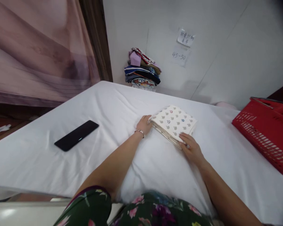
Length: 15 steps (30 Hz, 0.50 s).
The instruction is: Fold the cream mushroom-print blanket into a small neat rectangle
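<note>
A folded cream cloth (174, 121) with small grey prints and a few red and blue ones lies on the white-covered table (122, 141). Several layers show along its near edge. My left hand (144, 125), with a bracelet at the wrist, grips the cloth's left corner, fingertips partly hidden. At the near right corner, my right hand (191, 149) holds the cloth with the fingers on top and the thumb at the edge. Both hands are close to the table surface.
A black phone-like slab (76, 135) lies on the left of the table. The red plastic basket (264, 131) stands at the right edge. A stack of folded clothes (143, 69) rises by the wall, beside a pink curtain (42, 53). Paper notes (185, 38) hang on the wall.
</note>
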### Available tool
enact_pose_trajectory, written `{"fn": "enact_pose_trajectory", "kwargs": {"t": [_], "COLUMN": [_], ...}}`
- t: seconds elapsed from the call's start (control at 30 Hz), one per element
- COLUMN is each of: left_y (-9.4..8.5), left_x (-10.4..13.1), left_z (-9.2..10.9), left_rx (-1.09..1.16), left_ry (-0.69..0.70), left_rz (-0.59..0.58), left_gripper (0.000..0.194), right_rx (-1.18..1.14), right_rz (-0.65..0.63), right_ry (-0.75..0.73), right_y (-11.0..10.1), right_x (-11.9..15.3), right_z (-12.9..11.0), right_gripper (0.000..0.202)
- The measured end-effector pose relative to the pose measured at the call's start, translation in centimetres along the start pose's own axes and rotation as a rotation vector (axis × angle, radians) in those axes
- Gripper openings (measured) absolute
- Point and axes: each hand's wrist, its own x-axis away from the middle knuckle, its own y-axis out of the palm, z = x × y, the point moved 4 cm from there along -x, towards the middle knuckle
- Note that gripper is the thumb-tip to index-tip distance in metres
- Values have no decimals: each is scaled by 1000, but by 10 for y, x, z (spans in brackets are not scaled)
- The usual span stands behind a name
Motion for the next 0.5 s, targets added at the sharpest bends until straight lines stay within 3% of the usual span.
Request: {"fn": "enact_pose_trajectory", "kwargs": {"t": [0.13, 0.3, 0.5], "left_y": [5, 8, 5], "left_x": [0, -6, -3], "left_z": [7, 7, 7], "left_rx": [-53, -78, -51], "left_ry": [139, 100, 115], "left_rz": [-44, -99, -84], "left_gripper": [47, 33, 34], "right_rx": [-19, 6, -6], "right_rz": [17, -27, -74], "right_ry": [-9, -76, -63], "right_y": [-4, -2, -2], "right_x": [1, 3, 6], "right_z": [6, 4, 3], "right_gripper": [31, 25, 29]}}
